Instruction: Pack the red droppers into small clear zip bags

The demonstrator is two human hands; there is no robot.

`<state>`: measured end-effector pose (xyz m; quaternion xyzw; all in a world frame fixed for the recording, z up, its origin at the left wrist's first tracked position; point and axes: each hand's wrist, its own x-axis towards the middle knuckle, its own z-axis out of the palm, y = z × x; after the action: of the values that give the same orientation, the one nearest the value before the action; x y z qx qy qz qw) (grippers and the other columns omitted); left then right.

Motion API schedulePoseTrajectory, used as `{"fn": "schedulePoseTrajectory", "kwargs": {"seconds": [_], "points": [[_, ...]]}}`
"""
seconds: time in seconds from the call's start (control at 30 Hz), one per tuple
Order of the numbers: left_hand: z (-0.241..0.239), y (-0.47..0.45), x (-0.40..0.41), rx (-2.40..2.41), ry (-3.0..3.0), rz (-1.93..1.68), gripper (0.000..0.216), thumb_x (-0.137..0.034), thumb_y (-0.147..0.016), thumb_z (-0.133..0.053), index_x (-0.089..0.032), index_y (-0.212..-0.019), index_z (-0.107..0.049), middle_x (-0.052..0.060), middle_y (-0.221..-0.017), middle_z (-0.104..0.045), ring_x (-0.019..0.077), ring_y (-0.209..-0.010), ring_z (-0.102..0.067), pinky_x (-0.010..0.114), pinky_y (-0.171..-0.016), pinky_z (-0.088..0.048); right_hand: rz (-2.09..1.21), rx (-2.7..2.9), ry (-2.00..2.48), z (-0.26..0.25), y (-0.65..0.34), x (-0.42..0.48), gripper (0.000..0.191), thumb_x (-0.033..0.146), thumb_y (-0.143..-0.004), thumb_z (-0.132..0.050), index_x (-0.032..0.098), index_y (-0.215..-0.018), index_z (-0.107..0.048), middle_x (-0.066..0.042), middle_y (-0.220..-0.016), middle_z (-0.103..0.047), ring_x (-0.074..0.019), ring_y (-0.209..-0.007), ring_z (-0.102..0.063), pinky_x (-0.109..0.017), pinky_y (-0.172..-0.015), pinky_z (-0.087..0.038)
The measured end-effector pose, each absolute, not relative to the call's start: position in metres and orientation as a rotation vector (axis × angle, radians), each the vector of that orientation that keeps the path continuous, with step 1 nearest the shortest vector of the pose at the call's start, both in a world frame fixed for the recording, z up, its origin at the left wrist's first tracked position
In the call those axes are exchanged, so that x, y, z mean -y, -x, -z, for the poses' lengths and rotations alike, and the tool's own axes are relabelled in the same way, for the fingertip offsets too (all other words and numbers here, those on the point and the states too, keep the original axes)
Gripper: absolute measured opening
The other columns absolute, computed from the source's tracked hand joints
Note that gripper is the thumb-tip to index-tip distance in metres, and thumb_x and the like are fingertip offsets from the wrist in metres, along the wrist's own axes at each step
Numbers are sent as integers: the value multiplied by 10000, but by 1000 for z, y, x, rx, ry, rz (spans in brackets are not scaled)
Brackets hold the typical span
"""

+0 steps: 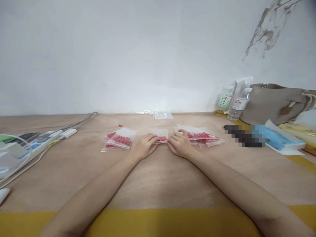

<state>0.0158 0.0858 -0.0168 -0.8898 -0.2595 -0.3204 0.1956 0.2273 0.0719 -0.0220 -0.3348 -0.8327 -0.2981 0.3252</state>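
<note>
In the middle of the table lies a small clear zip bag [161,136] with a row of small red pieces inside; their exact kind is too small to tell. My left hand [146,145] has its fingers curled together at the bag's left edge. At the right edge, my right hand [181,144] closes its fingers on the bag, thumb raised. To the left is a stack of similar bags [119,140] with red pieces. More such bags [203,135] overlap just right of my right hand, which partly hides them.
A flat empty bag [163,115] lies by the wall. Left are a power strip [37,144] with cables and a phone [24,137]. On the right are two bottles [239,104], a grey handbag [271,103], a blue-and-white packet [283,140] and a blurred-out dark object [244,135].
</note>
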Motion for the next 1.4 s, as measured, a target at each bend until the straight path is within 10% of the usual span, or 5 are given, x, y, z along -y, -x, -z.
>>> {"fn": "schedulePoseTrajectory", "kwargs": {"seconds": [1.4], "points": [[10, 3, -89, 597, 2438, 726, 183, -146, -861, -391, -150, -791, -560, 65, -790, -607, 169, -745, -541, 336, -736, -435, 800, 2196, 889, 21, -253, -73, 220, 193, -843, -405, 180, -696, -568, -7, -660, -590, -127, -715, -476, -392, -912, -168]]}}
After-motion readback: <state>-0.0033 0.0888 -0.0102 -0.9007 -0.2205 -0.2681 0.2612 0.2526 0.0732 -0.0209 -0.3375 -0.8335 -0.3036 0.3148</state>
